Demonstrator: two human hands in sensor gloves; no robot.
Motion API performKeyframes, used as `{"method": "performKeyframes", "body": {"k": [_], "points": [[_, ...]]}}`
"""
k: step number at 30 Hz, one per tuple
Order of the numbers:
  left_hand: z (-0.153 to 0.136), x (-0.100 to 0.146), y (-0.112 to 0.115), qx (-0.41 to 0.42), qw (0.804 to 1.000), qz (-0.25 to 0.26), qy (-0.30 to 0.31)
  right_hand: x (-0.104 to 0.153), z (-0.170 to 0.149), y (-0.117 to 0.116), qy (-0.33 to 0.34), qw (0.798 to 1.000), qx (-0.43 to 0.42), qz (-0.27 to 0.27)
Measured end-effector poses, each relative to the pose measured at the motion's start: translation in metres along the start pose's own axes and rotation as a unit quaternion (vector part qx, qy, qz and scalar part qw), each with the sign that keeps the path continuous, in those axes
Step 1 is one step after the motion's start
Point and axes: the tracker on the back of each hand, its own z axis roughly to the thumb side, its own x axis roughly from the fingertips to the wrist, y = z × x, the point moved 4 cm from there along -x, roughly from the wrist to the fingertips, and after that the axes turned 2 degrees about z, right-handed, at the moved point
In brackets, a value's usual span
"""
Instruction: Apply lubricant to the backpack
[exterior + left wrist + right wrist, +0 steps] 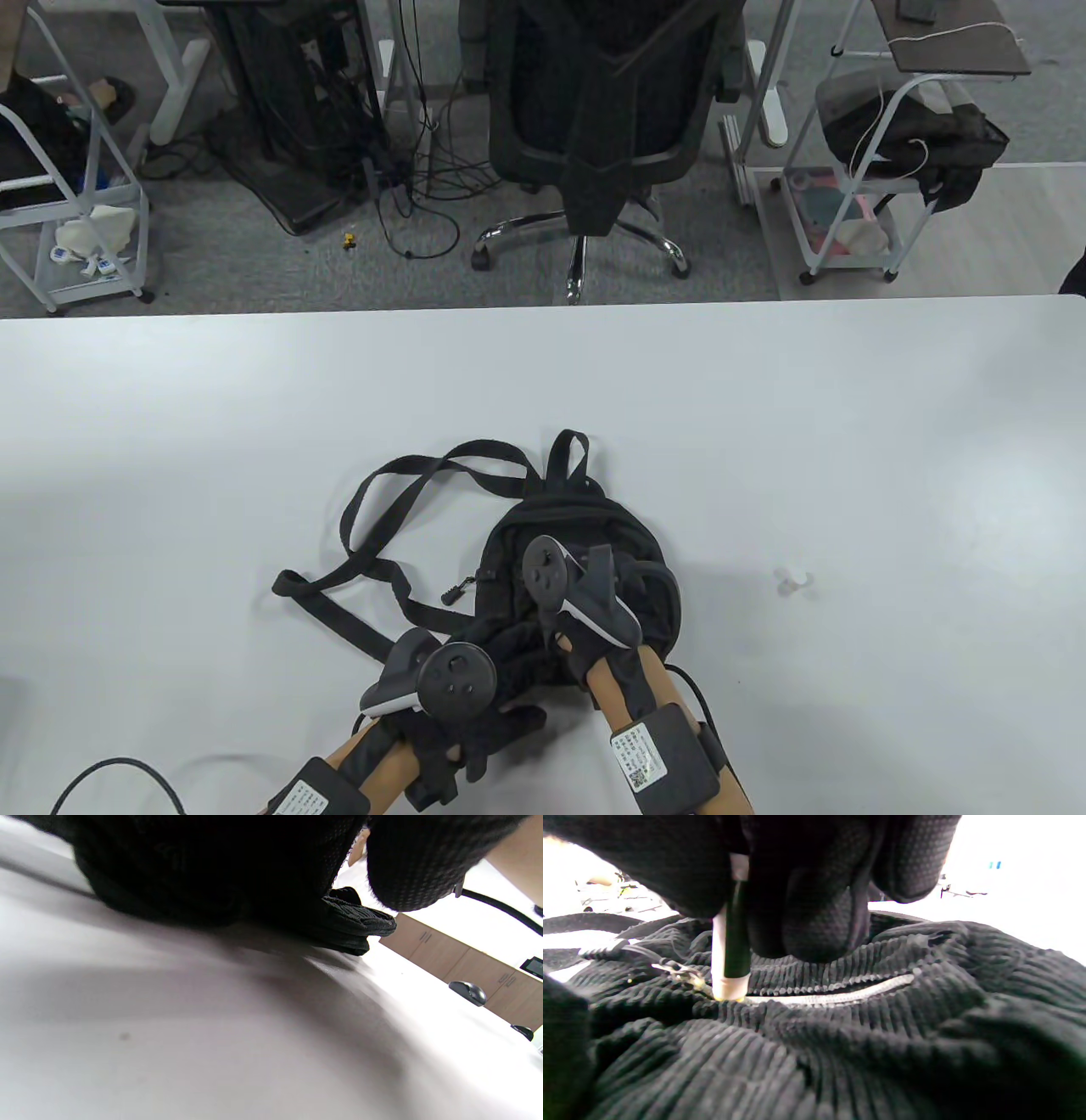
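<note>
A black corduroy backpack lies on the white table, straps spread to the left. My right hand rests on it and grips a slim white and black lubricant stick. Its tip touches the backpack's zipper, which looks whitish along its length, beside the metal zipper pull. My left hand lies with fingers spread at the backpack's near edge, pressing the fabric to the table. It holds nothing that I can see.
A small clear cap lies on the table to the right of the backpack. A black office chair and wire carts stand beyond the far table edge. A computer mouse shows in the left wrist view.
</note>
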Motion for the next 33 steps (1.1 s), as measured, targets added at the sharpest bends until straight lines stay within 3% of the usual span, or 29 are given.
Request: {"method": "performKeyframes", "body": {"k": [10,21,24,29,33], "points": [[0.001,-0.002,0.0,-0.004,1.0,0.001,0.001,0.0,0.0,0.0,-0.004,1.0,0.021,-0.004],[0.002,-0.01,-0.004,0.0,1.0,0.017,-0.023,-0.005,-0.019,-0.002,-0.016,0.999,-0.034,0.022],[0.001,-0.009,-0.005,0.001,0.999,0.017,-0.029,-0.001,-0.026,0.007,-0.013,0.998,-0.059,0.001],[-0.003,-0.005,-0.015,0.039,0.999,0.021,-0.03,0.017,-0.04,0.045,0.016,0.992,-0.116,-0.048],[-0.01,0.004,-0.033,0.081,0.993,0.065,-0.051,0.03,-0.061,0.071,0.049,0.984,-0.159,-0.064]]}}
